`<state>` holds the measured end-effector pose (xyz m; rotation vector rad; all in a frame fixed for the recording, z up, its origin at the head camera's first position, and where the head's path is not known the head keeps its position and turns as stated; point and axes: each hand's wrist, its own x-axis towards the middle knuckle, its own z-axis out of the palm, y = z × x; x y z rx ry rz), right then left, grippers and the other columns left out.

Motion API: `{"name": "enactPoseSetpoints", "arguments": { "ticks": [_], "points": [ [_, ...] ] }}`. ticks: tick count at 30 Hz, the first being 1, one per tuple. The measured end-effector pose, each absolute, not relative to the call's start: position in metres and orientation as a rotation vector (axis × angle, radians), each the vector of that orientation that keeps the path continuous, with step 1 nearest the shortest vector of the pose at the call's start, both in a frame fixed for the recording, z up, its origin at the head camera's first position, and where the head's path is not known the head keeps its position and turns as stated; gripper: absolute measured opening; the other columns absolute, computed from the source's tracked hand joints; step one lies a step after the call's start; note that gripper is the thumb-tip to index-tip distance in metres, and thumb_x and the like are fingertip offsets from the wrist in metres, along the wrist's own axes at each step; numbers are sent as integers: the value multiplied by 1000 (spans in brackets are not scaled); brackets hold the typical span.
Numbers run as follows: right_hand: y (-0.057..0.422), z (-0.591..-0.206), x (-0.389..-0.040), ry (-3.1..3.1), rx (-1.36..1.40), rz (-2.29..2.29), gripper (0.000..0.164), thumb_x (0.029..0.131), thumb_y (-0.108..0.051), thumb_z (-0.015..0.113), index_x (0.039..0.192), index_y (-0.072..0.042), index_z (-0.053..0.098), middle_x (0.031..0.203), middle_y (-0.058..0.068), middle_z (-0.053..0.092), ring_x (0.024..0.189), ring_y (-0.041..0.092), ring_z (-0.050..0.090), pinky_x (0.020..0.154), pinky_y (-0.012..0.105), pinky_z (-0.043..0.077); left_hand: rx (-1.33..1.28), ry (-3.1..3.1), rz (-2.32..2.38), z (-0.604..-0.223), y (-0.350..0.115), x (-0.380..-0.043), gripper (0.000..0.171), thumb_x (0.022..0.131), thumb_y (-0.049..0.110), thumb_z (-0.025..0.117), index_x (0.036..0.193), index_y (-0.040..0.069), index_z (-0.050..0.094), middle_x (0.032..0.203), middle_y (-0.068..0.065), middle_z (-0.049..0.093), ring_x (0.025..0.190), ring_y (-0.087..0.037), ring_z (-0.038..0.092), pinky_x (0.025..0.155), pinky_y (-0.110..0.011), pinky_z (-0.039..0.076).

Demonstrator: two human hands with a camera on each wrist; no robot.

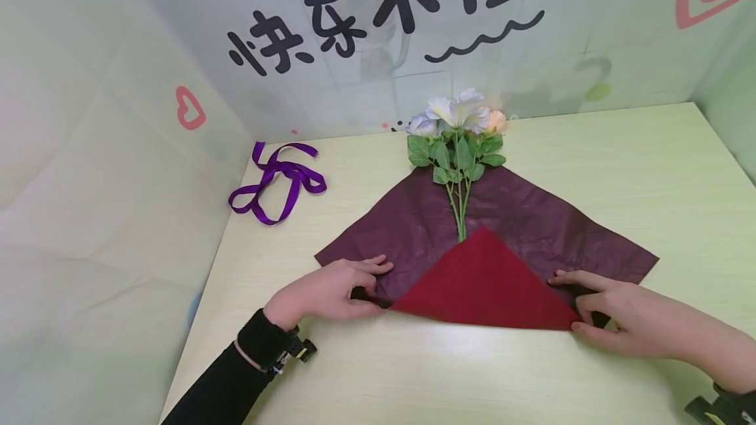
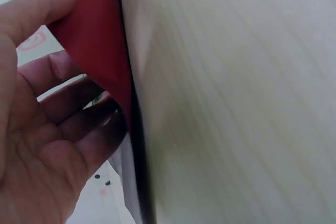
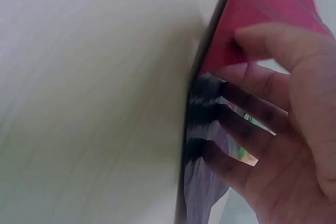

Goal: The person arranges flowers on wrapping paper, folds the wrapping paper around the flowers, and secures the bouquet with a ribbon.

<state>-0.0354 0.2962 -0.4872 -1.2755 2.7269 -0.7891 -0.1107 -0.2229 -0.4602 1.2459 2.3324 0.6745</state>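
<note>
A sheet of wrapping paper (image 1: 534, 218), dark purple on its inner face, lies on the table with its near corner folded up as a red triangle (image 1: 484, 287). Artificial flowers (image 1: 461, 113), white, pale blue and peach, lie on it, their lower stems hidden beneath the fold. My left hand (image 1: 339, 287) pinches the fold's left end; in the left wrist view its thumb rests on the red face (image 2: 100, 30). At the right end, my right hand (image 1: 620, 313) pinches the folded edge, thumb against the red side (image 3: 252, 14) in the right wrist view.
A loosely looped purple ribbon (image 1: 295, 172) lies at the table's back left. The pale wooden table (image 1: 413, 379) meets a printed backdrop (image 1: 378, 90) behind the flowers, with side panels at left and right.
</note>
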Motion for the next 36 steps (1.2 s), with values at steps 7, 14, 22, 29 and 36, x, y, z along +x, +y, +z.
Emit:
{"name": "enactPoseSetpoints", "arguments": {
  "ticks": [7, 14, 22, 29, 36],
  "points": [
    [291, -486, -36, 2795, -1290, -750, 49, 84, -9, 93, 87, -43, 58, 143, 12, 67, 112, 32, 76, 74, 8, 41, 1275, 2352, 693, -454, -211, -104, 16, 106, 30, 76, 99, 15, 78, 139, -11, 74, 153, -41, 48, 122, -46, 44],
    [289, -485, -39, 2812, -1265, -740, 51, 81, -9, 95, 80, -42, 56, 138, 14, 69, 112, 33, 75, 77, 9, 41, 1229, 2422, 690, -453, -201, -96, 5, 105, 15, 75, 100, 15, 77, 111, 3, 79, 128, -22, 68, 109, -36, 55],
    [282, -480, -40, 2893, -1246, -641, 53, 82, -25, 98, 69, -44, 50, 131, 9, 71, 109, 31, 74, 86, 18, 53, 1218, 2582, 584, -457, -192, -93, 18, 101, 15, 77, 87, 20, 66, 71, 16, 51, 77, -8, 47, 74, -24, 44],
    [274, -479, -43, 2916, -1229, -671, 35, 81, -25, 99, 79, -38, 66, 121, 1, 69, 99, 19, 68, 74, 26, 55, 1148, 2626, 511, -462, -185, -92, 20, 103, 17, 72, 86, 19, 62, 77, 13, 54, 77, -9, 49, 72, -26, 46],
    [271, -481, -44, 2960, -1237, -633, 26, 84, -30, 97, 89, -29, 72, 119, 2, 68, 99, 19, 67, 76, 31, 60, 1181, 2648, 497, -470, -185, -98, 15, 107, 13, 66, 93, 15, 64, 80, 9, 58, 78, -12, 51, 76, -28, 48]
  ]
}}
